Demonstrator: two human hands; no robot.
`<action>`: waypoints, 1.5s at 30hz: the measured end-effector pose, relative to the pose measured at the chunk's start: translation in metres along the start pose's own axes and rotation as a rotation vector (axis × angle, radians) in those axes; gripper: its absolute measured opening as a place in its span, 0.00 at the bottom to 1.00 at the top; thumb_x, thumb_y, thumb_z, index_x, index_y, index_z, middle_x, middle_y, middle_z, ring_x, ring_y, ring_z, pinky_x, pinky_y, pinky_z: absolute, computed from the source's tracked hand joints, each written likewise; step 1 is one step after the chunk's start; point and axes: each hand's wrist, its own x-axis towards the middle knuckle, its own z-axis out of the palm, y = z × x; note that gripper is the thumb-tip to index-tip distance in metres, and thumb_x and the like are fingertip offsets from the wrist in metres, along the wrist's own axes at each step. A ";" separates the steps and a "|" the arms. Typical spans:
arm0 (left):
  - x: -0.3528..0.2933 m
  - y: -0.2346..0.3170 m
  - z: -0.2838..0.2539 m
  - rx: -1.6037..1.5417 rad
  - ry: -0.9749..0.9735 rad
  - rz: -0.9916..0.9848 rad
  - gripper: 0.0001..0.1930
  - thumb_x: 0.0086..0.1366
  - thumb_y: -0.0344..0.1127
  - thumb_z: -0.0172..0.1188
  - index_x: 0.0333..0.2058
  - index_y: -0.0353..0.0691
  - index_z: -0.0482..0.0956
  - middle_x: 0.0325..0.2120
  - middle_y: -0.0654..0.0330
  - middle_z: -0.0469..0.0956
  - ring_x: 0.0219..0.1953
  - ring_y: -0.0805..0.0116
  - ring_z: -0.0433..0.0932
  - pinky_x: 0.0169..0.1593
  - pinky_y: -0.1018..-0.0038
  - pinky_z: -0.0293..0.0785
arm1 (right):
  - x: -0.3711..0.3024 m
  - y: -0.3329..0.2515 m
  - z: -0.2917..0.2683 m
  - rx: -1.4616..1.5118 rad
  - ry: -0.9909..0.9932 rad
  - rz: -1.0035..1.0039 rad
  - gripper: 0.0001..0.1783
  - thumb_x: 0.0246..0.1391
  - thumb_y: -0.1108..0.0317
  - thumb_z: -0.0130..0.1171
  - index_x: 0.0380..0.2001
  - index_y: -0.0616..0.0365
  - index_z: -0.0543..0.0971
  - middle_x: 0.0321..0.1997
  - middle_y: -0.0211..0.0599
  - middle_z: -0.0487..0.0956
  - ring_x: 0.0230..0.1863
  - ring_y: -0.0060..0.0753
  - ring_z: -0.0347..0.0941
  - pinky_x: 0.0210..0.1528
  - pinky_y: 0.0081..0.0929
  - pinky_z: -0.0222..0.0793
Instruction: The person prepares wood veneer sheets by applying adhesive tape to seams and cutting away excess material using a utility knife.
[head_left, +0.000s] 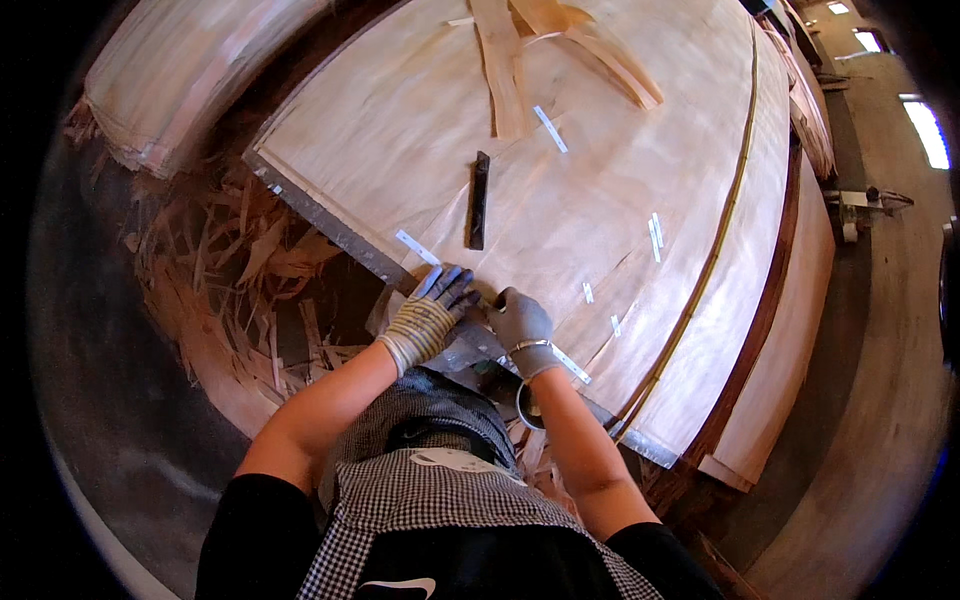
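A large sheet of pale wood veneer [600, 170] covers the worktable before me. My left hand [428, 315], in a yellow-striped glove with dark fingers, lies flat at the near edge with its fingers stretched out. Close beside it, my right hand [521, 321], in a grey glove, is closed on the sheet; whatever its fingers hold is hidden. A short white tape strip [417, 247] lies just beyond the left fingers. Another tape strip [572, 366] is by the right wrist. A dark narrow bar [479, 201] rests on the veneer ahead of both hands.
Loose veneer strips [505, 70] lie at the far side. A long thin rod [722, 240] runs along the right of the sheet. Torn veneer scraps [265, 250] heap on the floor at left. A round rim [529, 406] shows below my right wrist. Another veneer stack [180, 85] stands far left.
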 end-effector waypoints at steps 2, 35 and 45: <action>-0.001 -0.002 0.002 0.098 -0.029 0.032 0.24 0.50 0.39 0.52 0.48 0.40 0.68 0.56 0.53 0.58 0.61 0.54 0.51 0.63 0.60 0.44 | -0.005 0.011 0.003 0.006 -0.023 -0.190 0.13 0.45 0.57 0.52 0.27 0.57 0.74 0.26 0.49 0.76 0.31 0.51 0.73 0.32 0.41 0.68; 0.174 -0.086 -0.043 0.202 0.176 -0.052 0.24 0.52 0.42 0.55 0.46 0.38 0.70 0.52 0.52 0.64 0.58 0.59 0.56 0.62 0.56 0.41 | 0.157 0.045 -0.084 0.489 0.311 0.236 0.10 0.48 0.66 0.52 0.29 0.61 0.76 0.24 0.42 0.78 0.21 0.32 0.75 0.19 0.26 0.66; 0.090 -0.041 -0.024 -0.028 0.110 0.116 0.25 0.55 0.47 0.51 0.52 0.50 0.65 0.55 0.61 0.60 0.59 0.55 0.53 0.60 0.52 0.40 | 0.001 0.002 -0.070 1.075 0.376 0.357 0.09 0.52 0.70 0.50 0.34 0.63 0.74 0.26 0.35 0.78 0.24 0.21 0.74 0.19 0.16 0.64</action>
